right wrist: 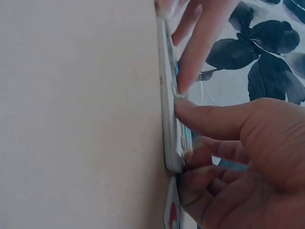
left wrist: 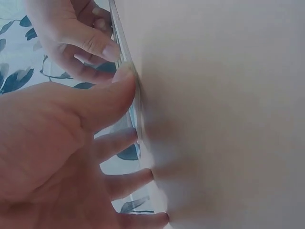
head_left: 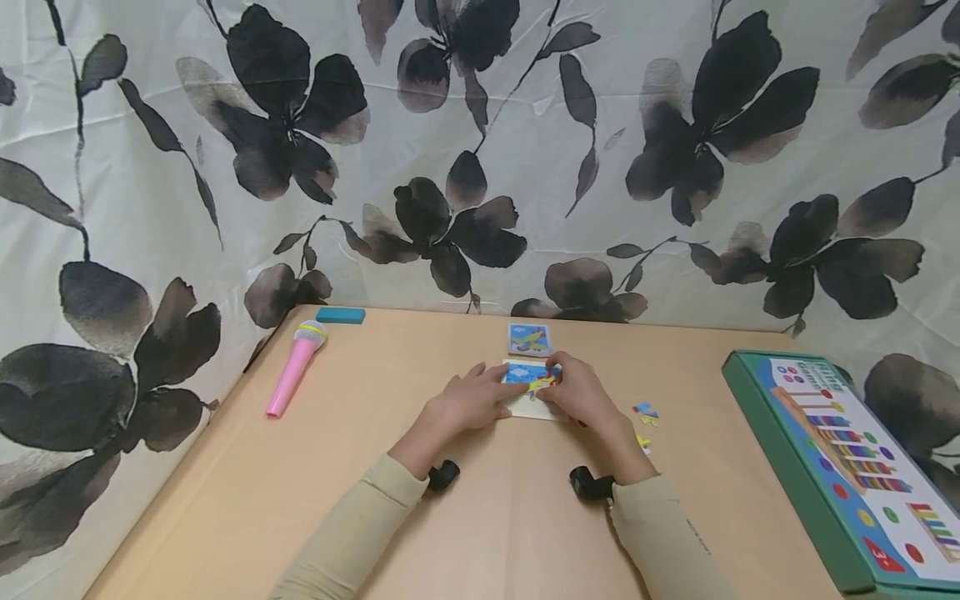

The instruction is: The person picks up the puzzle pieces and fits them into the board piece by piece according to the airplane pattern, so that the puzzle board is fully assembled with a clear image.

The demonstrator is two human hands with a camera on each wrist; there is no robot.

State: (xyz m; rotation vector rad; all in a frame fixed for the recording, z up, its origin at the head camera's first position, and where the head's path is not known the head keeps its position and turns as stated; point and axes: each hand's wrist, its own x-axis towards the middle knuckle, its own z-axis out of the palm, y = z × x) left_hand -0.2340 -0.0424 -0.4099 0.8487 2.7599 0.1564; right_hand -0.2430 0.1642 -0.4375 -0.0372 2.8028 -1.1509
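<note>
A small flat puzzle board (head_left: 536, 410), white with a blue and yellow picture, lies on the table between both hands. My left hand (head_left: 472, 400) rests at its left side; the fingers are fairly straight, and in the left wrist view the thumb touches the board's edge. From the right, my right hand (head_left: 588, 396) reaches over the board with bent fingers, thumb and fingers pinching a puzzle piece on its surface. That piece is mostly hidden by the fingers. In the right wrist view the thumb and fingertips of the right hand (right wrist: 267, 143) meet the board's upper side.
Behind the board lies a square picture card (head_left: 528, 340) with a yellow figure. Several loose puzzle pieces (head_left: 645, 411) are right of the right hand. A pink toy microphone (head_left: 295, 371) and a teal block (head_left: 341, 315) lie at left; a large green box (head_left: 847, 467) stands at right.
</note>
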